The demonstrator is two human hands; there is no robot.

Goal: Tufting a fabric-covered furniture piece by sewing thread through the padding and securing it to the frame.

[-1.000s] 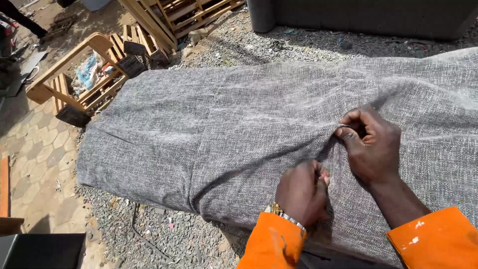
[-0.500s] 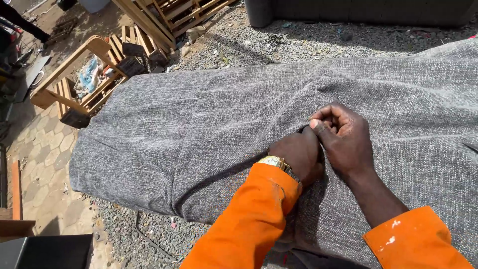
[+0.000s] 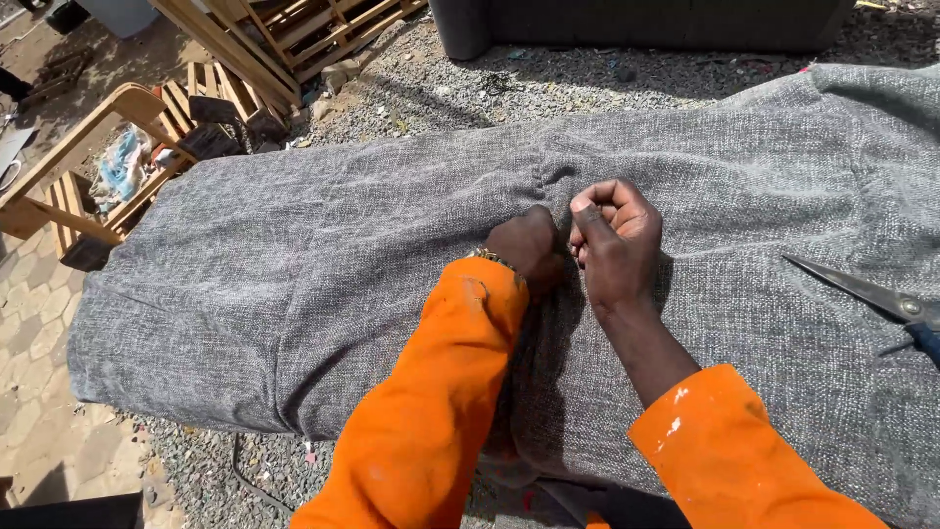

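Both hands shifted up-cloth; left hand [image 3: 529,247], right hand [image 3: 612,240] pinching grey fabric [image 3: 294,284]

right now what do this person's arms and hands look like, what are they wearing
Both arms are in bright orange long sleeves. The left sleeve reaches the wrist, where a gold-coloured bracelet or watch band shows at the cuff. The right sleeve is pushed up, leaving the forearm bare, and carries small white specks. The left hand and right hand are bare, without gloves.
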